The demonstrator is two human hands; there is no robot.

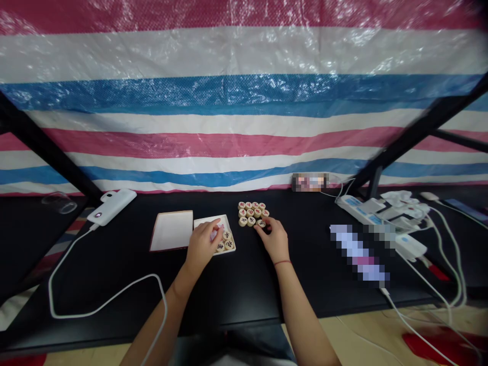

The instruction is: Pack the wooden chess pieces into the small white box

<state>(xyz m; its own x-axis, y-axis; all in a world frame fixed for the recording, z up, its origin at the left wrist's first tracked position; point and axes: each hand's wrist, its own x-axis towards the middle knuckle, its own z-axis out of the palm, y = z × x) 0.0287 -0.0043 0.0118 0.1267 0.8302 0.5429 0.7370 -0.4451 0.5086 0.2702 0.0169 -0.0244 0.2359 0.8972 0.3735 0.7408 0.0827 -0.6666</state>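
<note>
My left hand (203, 241) is over a small white box (233, 242), thumb and index finger apart, with no piece visible between them. Several Chinese chess pieces (227, 244) with dark characters lie in the box's near right part; my hand hides some of its inside. On the black table to the right stand rows of pieces, red-marked ones (250, 213) behind and dark-marked ones (243, 222) in front. At the right end of the front row, my right hand (276, 241) has its fingertips closed on a Chinese chess piece (261, 223).
The box lid (172, 231) lies inside up, left of the box. A white power bank (114, 206) trails a cable across the left. A power strip (356, 209) with chargers, a blurred phone-like object (358, 254) and cables occupy the right. Striped sheeting (229, 147) hangs behind.
</note>
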